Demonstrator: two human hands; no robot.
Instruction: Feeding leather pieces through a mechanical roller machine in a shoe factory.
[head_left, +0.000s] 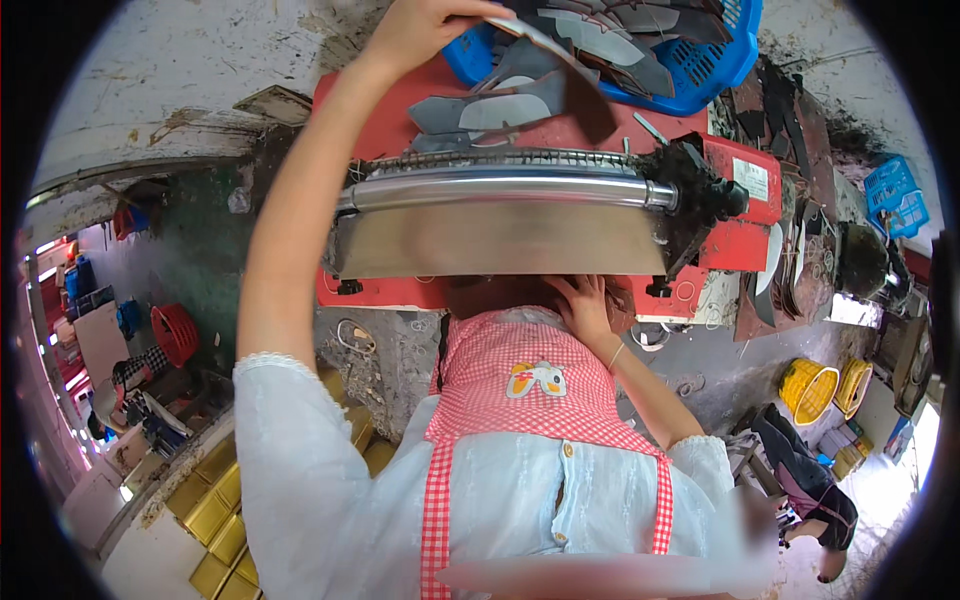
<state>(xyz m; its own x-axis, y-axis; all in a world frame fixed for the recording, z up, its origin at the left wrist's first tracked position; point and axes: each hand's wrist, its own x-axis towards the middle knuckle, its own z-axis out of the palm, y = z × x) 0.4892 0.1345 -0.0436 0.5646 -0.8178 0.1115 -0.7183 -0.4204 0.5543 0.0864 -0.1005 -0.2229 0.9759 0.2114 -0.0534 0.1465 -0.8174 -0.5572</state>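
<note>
Red machine (pixel 420 110) w/ steel roller (pixel 500 190) across the front fills the bench. Blue basket (pixel 700 60) at back, approx. half full of grey cut pieces; a few more lie loose on the machine top, so work looks mid-batch w/ plenty left. Left hand (pixel 420 30) is raised over the machine, fingers clamped on one grey piece (pixel 560 70); its long axis runs left-right, far end dipping toward the basket. Right hand (pixel 585 305) rests under the roller plate, fingers spread, holding nothing.
</note>
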